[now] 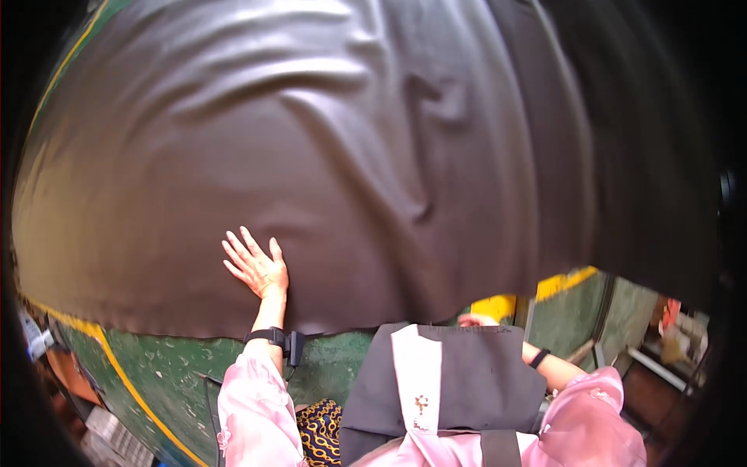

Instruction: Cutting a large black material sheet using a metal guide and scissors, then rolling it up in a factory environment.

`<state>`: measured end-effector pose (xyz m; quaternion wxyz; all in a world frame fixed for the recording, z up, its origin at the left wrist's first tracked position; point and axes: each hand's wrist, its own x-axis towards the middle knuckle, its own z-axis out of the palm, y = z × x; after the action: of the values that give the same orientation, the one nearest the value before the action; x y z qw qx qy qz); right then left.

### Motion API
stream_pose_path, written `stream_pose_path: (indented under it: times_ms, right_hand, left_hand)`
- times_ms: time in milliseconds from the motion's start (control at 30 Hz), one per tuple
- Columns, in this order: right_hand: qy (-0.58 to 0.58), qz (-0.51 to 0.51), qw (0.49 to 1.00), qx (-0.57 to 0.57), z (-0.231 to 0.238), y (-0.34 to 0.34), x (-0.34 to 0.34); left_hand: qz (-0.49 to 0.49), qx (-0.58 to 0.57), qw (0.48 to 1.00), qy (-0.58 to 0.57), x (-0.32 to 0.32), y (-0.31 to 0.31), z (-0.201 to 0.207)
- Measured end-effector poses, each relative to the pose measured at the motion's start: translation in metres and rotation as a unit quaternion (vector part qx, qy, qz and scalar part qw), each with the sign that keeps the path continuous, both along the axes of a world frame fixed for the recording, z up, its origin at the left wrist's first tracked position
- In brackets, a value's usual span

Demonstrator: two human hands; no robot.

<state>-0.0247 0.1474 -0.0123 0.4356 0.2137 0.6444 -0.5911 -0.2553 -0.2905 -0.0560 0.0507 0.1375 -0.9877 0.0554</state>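
A large sheet of dark brown, leather-like material (179, 194) is spread in front of me, smooth at the left and rippled into folds toward the right. My left hand (261, 268) lies flat on it near its front edge, fingers spread and holding nothing. At that same edge, farther right, my right hand (478, 320) is beside the sheet. Most of that hand is hidden behind my dark grey apron (482, 373), so its grip does not show. Black bands circle both wrists, and the left one carries a small black device (294, 348).
Under the sheet is a worn green table (334, 362) marked with yellow lines (128, 381). At the right, beyond a yellow-edged green panel (572, 311), lies a cluttered area with assorted items (677, 342). Stacked pale items (117, 440) sit low at the left.
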Motion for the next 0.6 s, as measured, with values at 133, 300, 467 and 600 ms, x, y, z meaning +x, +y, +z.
stream_pose_path:
  times_ms: [133,300,467,600]
  right_hand:
    - [-0.063,-0.223,0.957,0.172,-0.009,-0.044,-0.010]
    - [-0.006,-0.460,0.868,0.187,-0.009,-0.063,-0.028]
    - [0.117,-0.477,0.863,0.120,0.027,-0.040,-0.066]
    - [0.124,-0.295,0.898,0.302,0.023,-0.075,-0.079]
  left_hand:
    - [-0.021,0.007,1.000,-0.008,0.011,0.008,-0.018]
    - [-0.021,0.006,0.999,0.027,0.016,-0.002,-0.017]
    - [-0.021,0.020,0.999,0.034,0.017,0.005,-0.013]
    - [-0.021,0.033,0.998,0.042,0.013,-0.003,-0.008]
